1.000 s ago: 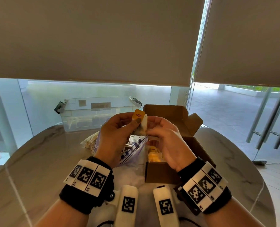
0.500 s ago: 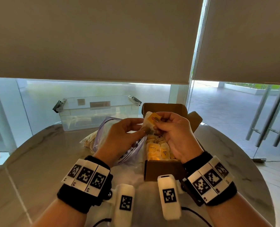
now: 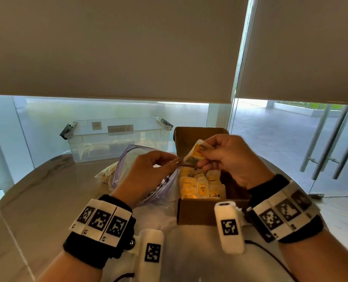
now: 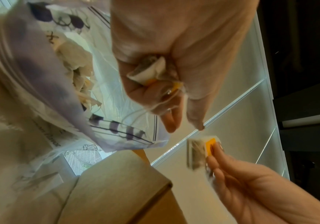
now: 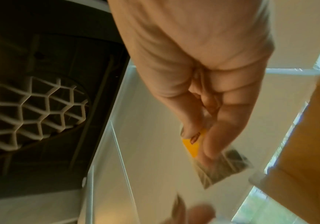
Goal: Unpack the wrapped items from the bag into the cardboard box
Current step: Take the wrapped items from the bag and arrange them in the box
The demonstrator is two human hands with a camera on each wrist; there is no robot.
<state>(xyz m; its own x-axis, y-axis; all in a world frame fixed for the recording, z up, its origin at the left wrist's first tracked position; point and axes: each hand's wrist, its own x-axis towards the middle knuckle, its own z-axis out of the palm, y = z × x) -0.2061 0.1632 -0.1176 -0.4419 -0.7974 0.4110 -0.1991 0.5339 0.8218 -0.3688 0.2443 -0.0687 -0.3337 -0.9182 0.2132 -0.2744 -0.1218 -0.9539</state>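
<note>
Both hands raised over cardboard box (image 3: 197, 214) | right hand (image 3: 234, 157) pinches wrapped item (image 3: 196, 153)

R hand (image 3: 232, 157) moved wrapped item (image 3: 197, 153) over box (image 3: 199, 212); L hand (image 3: 148, 171) dropped away.

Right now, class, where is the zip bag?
In the head view the zip bag lies on the table left of the box, in front of the clear tub, partly behind the left hand.
</note>
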